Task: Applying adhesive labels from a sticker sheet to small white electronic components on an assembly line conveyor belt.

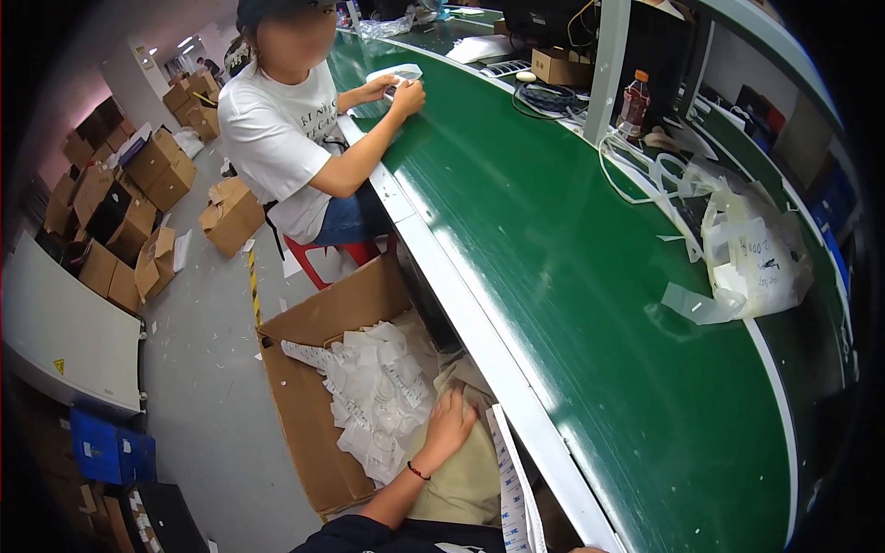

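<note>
My left hand (449,426) lies flat on my khaki-trousered knee (461,475), its fingers stretched out and nothing in it. A dark red bracelet (418,471) circles that wrist. Beside the knee, against the table edge, hangs a long white strip of paper (514,475) with small blue print. Of my right hand (586,550) only a sliver of skin shows at the lower edge; its fingers are hidden. To the left of my knee a large open cardboard box (293,405) holds a heap of crumpled white paper scraps (378,387).
A green-topped workbench (516,249) runs along my right, with a knotted white plastic bag (761,258) on it. Across from me a person (286,129) sits holding a small white item (395,74). Cartons (157,170) crowd the far left; a bottle (634,103) stands at the back.
</note>
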{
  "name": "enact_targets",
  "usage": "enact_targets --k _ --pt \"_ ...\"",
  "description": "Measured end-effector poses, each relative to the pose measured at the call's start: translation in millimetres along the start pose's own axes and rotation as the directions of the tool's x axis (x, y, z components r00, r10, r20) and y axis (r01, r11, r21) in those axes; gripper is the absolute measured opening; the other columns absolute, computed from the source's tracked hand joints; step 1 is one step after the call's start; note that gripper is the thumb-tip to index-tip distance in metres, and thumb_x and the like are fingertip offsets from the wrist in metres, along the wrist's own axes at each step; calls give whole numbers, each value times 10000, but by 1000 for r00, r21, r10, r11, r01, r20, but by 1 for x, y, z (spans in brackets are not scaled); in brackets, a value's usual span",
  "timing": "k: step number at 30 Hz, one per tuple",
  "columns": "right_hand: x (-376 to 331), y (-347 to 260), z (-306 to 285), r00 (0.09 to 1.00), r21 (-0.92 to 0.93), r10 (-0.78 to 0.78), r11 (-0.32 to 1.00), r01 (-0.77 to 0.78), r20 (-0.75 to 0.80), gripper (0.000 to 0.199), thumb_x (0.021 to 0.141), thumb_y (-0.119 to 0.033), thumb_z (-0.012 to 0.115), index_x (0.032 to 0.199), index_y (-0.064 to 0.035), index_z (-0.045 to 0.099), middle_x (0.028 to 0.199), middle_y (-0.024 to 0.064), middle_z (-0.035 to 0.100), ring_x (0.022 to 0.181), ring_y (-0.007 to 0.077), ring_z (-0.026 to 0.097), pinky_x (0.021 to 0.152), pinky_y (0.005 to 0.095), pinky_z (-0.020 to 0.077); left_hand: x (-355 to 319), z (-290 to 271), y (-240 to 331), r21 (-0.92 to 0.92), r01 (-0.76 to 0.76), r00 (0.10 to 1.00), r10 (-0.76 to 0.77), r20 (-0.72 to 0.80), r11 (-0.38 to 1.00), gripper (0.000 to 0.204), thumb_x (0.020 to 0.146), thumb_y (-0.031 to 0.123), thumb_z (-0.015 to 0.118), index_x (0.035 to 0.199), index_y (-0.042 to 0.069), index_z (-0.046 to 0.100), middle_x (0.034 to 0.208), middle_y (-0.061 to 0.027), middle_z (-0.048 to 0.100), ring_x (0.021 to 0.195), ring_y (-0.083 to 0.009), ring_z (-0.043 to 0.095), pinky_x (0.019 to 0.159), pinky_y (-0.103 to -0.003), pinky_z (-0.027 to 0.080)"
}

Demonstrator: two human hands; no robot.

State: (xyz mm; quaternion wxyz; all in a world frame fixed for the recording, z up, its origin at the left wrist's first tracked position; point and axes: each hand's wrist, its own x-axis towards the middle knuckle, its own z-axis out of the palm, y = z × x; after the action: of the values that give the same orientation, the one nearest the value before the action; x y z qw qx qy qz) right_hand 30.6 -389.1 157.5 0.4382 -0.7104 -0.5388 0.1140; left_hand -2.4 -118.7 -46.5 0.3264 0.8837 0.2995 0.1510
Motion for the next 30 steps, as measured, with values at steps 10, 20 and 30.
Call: enact_targets --k 10,20,30 --pt "-14 11 9 999 -33 -6 999 5 -37 106 622 -4 583 537 -20 521 515 62 478 422 191 400 411 269 331 -15 14 42 410 -111 984 157 -80 905 463 772 204 442 1152 -55 388 1191 -307 323 1087 -423 324 911 -485 248" --pt "-11 9 5 997 -8 -67 998 67 48 134 637 -5 585 528 -27 511 521 61 481 420 189 398 409 269 329 -14 8 47 394 -119 991 131 -4 911 485 755 225 445 1154 -46 398 1218 -305 292 1110 -405 299 925 -479 215" --pt "-3 1 3 998 -27 -64 998 65 19 142 636 7 576 523 -21 495 512 64 465 417 191 387 412 275 328 -12 12 41 371 -91 994 105 -18 924 523 719 229 493 1172 -11 391 1216 -287 299 1092 -391 314 925 -459 219"
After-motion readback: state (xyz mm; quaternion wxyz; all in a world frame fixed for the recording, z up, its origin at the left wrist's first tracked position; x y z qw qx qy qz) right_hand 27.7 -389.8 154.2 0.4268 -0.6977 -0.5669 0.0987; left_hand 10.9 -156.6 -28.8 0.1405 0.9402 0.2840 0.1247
